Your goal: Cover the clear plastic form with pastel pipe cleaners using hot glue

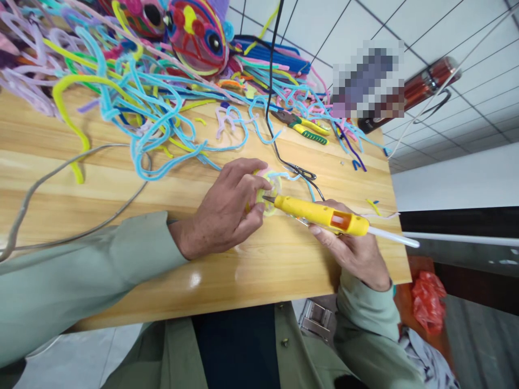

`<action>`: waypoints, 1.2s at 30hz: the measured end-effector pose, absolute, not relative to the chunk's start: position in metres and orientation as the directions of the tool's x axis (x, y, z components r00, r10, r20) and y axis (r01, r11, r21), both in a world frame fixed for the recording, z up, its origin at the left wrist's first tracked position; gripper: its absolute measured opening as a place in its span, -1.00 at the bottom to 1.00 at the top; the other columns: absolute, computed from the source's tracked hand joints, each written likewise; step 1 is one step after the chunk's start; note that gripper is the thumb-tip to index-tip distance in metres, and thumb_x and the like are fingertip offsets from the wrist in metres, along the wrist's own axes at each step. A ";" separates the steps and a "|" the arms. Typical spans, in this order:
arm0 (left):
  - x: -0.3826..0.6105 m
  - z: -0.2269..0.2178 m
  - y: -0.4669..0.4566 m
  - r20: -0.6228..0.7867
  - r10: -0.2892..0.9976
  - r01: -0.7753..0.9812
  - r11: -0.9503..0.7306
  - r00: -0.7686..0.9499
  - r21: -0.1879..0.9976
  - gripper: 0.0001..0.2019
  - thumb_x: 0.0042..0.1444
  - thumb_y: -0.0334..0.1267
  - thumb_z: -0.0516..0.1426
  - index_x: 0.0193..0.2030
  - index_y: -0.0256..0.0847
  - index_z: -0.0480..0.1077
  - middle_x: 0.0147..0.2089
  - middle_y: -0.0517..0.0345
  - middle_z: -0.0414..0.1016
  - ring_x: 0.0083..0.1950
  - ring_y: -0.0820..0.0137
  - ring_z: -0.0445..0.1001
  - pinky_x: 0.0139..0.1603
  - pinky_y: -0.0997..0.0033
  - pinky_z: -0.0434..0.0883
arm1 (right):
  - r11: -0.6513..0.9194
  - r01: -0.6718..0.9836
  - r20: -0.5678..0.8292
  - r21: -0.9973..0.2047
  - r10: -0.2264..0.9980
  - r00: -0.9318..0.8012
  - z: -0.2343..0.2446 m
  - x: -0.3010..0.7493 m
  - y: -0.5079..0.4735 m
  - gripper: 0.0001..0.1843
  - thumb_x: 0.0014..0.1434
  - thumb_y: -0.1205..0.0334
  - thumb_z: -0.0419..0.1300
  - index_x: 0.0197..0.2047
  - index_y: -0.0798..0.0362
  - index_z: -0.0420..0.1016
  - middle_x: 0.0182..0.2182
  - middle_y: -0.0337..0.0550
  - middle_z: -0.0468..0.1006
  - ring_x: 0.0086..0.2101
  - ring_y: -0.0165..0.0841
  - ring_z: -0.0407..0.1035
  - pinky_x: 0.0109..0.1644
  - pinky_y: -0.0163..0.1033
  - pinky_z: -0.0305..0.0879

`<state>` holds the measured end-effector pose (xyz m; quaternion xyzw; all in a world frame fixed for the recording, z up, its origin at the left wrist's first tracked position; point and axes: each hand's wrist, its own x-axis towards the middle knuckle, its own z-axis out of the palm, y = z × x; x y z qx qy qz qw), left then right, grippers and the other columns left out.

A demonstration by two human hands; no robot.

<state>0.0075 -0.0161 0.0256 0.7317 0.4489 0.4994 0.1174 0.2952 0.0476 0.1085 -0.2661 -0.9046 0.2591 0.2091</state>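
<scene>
My right hand is wrapped round a yellow glue gun, from whose rear a white glue stick juts out. Its metal nozzle points left and meets, or nearly meets, a small round piece with a pale yellow rim. Pinched at its left side, that piece is held by my left hand, whose fingers cover part of it. A light blue pipe cleaner curls just beyond the round piece. Beside it lies a black and silver metal tool, its kind unclear.
Tangled pipe cleaners cover the table's far left, with colourful fish-like crafts behind. Green-and-yellow pliers lie farther back, near a black cord. A grey cable loops at left; a red thermos is at the far right edge.
</scene>
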 end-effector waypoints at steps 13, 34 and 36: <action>0.009 0.026 -0.015 0.636 0.766 0.557 -0.569 0.092 0.604 -0.70 0.44 -0.38 0.14 0.25 -0.08 0.32 0.40 -0.19 0.44 0.48 0.04 0.46 0.51 -0.17 0.49 | 0.702 0.386 0.219 -0.599 0.607 -0.764 0.107 0.295 0.049 -0.85 0.50 0.30 0.33 0.08 -0.09 0.63 0.03 -0.07 0.77 -0.06 -0.17 0.70 -0.01 -0.11 0.63; 0.005 0.027 -0.017 0.606 0.787 0.561 -0.554 0.115 0.614 -0.69 0.48 -0.32 0.14 0.29 0.00 0.29 0.41 -0.15 0.43 0.50 -0.01 0.44 0.51 -0.29 0.52 | 0.698 0.377 0.214 -0.609 0.602 -0.769 0.108 0.292 0.049 -0.87 0.55 0.21 0.30 0.11 -0.07 0.61 0.04 -0.01 0.76 0.00 -0.13 0.70 0.08 0.00 0.69; 0.004 0.026 -0.016 0.617 0.777 0.563 -0.568 0.125 0.601 -0.67 0.48 -0.32 0.14 0.31 0.00 0.27 0.41 -0.15 0.42 0.50 -0.02 0.45 0.50 -0.30 0.53 | 0.681 0.391 0.190 -0.619 0.613 -0.767 0.108 0.291 0.049 -0.89 0.55 0.18 0.29 0.09 -0.06 0.60 0.02 -0.01 0.76 0.01 -0.12 0.69 0.08 0.03 0.69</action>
